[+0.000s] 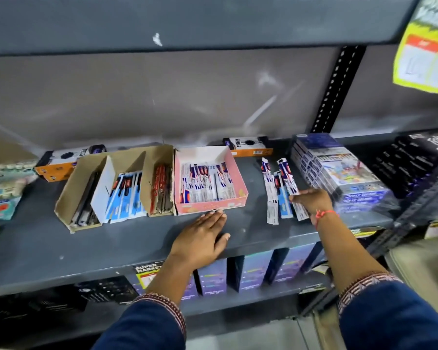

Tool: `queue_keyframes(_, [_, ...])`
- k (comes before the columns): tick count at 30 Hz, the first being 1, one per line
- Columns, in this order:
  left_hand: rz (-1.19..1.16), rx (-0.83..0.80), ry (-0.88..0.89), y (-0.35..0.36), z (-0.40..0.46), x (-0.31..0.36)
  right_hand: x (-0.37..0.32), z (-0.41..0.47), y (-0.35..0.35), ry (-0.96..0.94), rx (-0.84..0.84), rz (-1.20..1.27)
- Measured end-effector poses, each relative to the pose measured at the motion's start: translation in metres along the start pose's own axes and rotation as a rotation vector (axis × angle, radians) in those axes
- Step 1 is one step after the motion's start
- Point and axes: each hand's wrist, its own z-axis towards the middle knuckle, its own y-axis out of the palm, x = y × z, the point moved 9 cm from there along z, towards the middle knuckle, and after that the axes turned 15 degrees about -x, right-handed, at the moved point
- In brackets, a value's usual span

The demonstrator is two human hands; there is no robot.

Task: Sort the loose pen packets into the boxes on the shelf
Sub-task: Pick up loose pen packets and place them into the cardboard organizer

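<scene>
Loose pen packets: where the grey shelf (61, 238) lies bare to the right of the boxes, 3 long packets (280, 195) lie side by side, roughly parallel, running front to back, well apart from the pink box and just left of a stack of wrapped boxes.
Right hand: the right hand (311, 200) lies over the rightmost packet, fingers extended leftward with fingertips touching it; whether it pinches the packet I cannot tell. A red thread (323, 215) circles the wrist.
Left hand: the left hand (202, 236) rests flat on the shelf, palm down, fingers pressed together and thumb spread aside, fingertips just at the front wall of the pink box.
Pink box: the pink box (238, 178) is open-topped and holds a row of white, blue and red packets lying lengthwise.
Cardboard box: the brown cardboard box (66, 193) touches the pink box's left side and has 3 compartments: dark pens on the left, blue and white packets in the middle, red pens on the right.
Wrapped boxes: the stack of wrapped boxes (344, 170) stands at the right of the shelf.
Behind: 2 orange and white cartons (61, 162) lie against the back panel.
Sleeves: both forearms wear dark blue sleeves (395, 314) with patterned cuffs.
</scene>
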Motion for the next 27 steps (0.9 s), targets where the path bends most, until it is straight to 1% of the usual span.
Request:
queue_keyframes(3, [-0.003,0.016,-0.008,-0.004,-0.002,0.002,0.004,0.0,-0.003,-0.042,-0.003,0.092])
queue_keyframes(6, [-0.012,0.012,-0.017,-0.005,-0.003,0.002,0.004,-0.002,-0.007,-0.059,0.01,0.117])
queue_keyframes(11, [0.006,-0.023,-0.021,0.001,0.0,-0.002,-0.014,-0.001,0.016,-0.145,-0.104,0.126])
queue_keyframes(14, [0.015,-0.031,-0.021,0.003,0.001,-0.004,-0.024,0.004,0.033,-0.147,-0.087,-0.081])
queue_keyframes(16, [0.027,-0.034,-0.018,0.004,0.001,-0.005,-0.027,0.006,0.039,-0.109,-0.057,-0.276])
queue_keyframes(18, [0.032,-0.038,-0.012,0.005,0.001,-0.005,-0.027,0.003,0.042,-0.069,-0.052,-0.405])
queue_keyframes(21, [0.011,-0.047,-0.006,0.007,0.002,-0.006,-0.03,-0.002,0.034,-0.069,0.074,-0.594])
queue_keyframes(22, [0.004,-0.051,-0.004,0.008,0.002,-0.006,-0.029,-0.004,0.034,-0.057,0.086,-0.652])
queue_keyframes(24, [-0.007,-0.066,0.001,0.009,0.003,-0.007,-0.021,-0.001,0.04,-0.009,0.064,-0.694])
queue_keyframes(27, [-0.032,-0.091,0.006,0.01,0.003,-0.008,-0.015,0.003,0.04,0.061,0.06,-0.608])
